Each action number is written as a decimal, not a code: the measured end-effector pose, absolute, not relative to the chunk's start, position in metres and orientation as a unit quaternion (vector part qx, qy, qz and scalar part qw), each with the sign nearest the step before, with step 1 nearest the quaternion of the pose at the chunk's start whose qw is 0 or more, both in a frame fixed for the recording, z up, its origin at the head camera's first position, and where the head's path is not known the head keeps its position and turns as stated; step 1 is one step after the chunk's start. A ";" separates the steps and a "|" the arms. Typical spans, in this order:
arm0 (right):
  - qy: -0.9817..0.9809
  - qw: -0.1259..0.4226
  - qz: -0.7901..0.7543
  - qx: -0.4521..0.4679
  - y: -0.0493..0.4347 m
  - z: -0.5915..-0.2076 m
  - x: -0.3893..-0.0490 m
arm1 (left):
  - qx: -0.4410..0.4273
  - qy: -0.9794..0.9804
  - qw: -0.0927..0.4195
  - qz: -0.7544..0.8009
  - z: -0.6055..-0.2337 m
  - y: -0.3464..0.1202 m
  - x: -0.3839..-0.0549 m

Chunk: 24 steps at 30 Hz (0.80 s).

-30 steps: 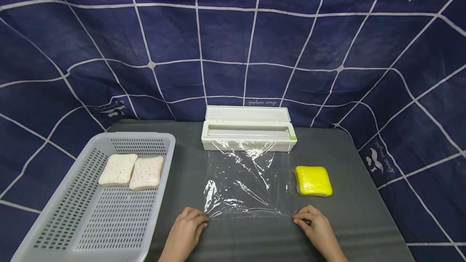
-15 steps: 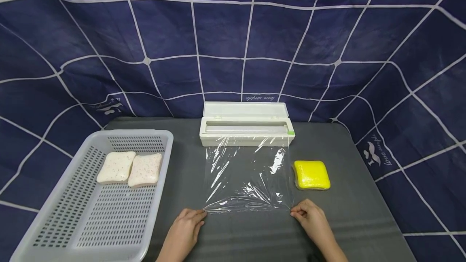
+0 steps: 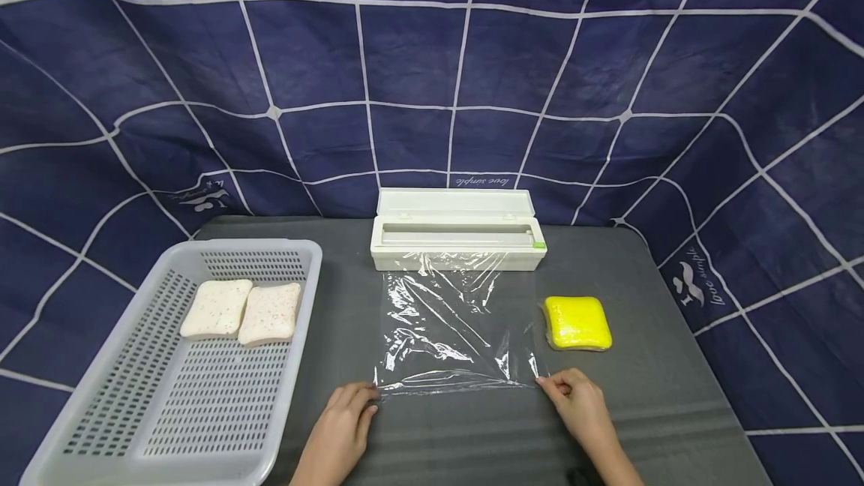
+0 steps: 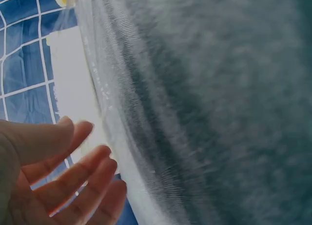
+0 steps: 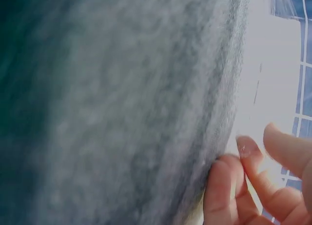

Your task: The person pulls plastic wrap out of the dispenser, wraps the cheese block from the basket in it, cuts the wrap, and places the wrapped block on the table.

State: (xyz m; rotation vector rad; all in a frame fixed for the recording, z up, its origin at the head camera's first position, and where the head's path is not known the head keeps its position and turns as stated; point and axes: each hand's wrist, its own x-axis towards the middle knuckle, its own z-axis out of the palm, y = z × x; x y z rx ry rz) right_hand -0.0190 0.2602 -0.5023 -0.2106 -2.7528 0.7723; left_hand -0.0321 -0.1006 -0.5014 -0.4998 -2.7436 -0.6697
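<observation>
A clear sheet of plastic wrap (image 3: 452, 328) stretches over the grey table from the front of a white wrap dispenser (image 3: 459, 253), whose lid stands up. My left hand (image 3: 340, 426) is at the sheet's near left corner, thumb apart from the fingers. In the left wrist view that hand's fingers (image 4: 97, 171) are loosely bent, with a gap to the thumb. At the near right corner, my right hand (image 3: 577, 403) pinches the film edge between thumb and forefinger. The right wrist view shows its fingers (image 5: 226, 181) bent near the table, the film itself hard to make out in the glare.
A yellow bread-shaped block (image 3: 578, 322) in clear film lies right of the sheet. On the left stands a grey perforated basket (image 3: 297, 388) holding a white speckled slice (image 3: 216, 310) and a pinkish one (image 3: 270, 313). A blue gridded curtain (image 3: 418, 81) closes off the back.
The left thumb and fingers have parted at the film's corner and drawn slightly left. The right hand stays at its corner, and the sheet's wrinkles have shifted. The view has tilted slightly.
</observation>
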 end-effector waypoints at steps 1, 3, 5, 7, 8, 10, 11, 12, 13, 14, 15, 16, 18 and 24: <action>-0.952 0.132 0.263 -0.083 0.260 -0.502 -0.020 | -0.169 -0.948 0.139 -0.232 -0.501 -0.100 -0.032; -0.953 0.124 0.258 -0.096 0.259 -0.501 -0.021 | -0.162 -0.950 0.138 -0.228 -0.498 -0.100 -0.033; -0.954 0.112 0.256 -0.111 0.258 -0.500 -0.022 | -0.157 -0.951 0.137 -0.227 -0.495 -0.099 -0.032; -0.952 0.098 0.260 -0.126 0.256 -0.500 -0.023 | -0.153 -0.952 0.137 -0.228 -0.490 -0.098 -0.032; -0.951 0.093 0.264 -0.133 0.255 -0.499 -0.024 | -0.154 -0.951 0.138 -0.230 -0.488 -0.097 -0.031; -0.947 0.079 0.272 -0.153 0.253 -0.498 -0.025 | -0.155 -0.950 0.140 -0.234 -0.481 -0.096 -0.031; -0.945 0.076 0.276 -0.161 0.252 -0.498 -0.026 | -0.155 -0.949 0.140 -0.236 -0.477 -0.095 -0.030; -0.942 0.073 0.281 -0.168 0.252 -0.497 -0.026 | -0.156 -0.948 0.140 -0.238 -0.472 -0.095 -0.030; -0.940 0.071 0.286 -0.174 0.251 -0.496 -0.027 | -0.157 -0.947 0.141 -0.241 -0.467 -0.094 -0.029; -0.938 0.069 0.289 -0.179 0.251 -0.496 -0.028 | -0.159 -0.946 0.142 -0.243 -0.462 -0.094 -0.028; -0.937 0.066 0.291 -0.183 0.250 -0.496 -0.028 | -0.160 -0.946 0.142 -0.245 -0.456 -0.093 -0.027; -0.935 0.062 0.295 -0.187 0.250 -0.495 -0.029 | -0.162 -0.943 0.147 -0.250 -0.450 -0.094 -0.026; -0.933 0.053 0.301 -0.192 0.250 -0.495 -0.030 | -0.170 -0.935 0.169 -0.262 -0.436 -0.097 -0.025; -0.931 0.028 0.308 -0.196 0.252 -0.492 -0.029 | -0.174 -0.899 0.261 -0.306 -0.381 -0.135 -0.026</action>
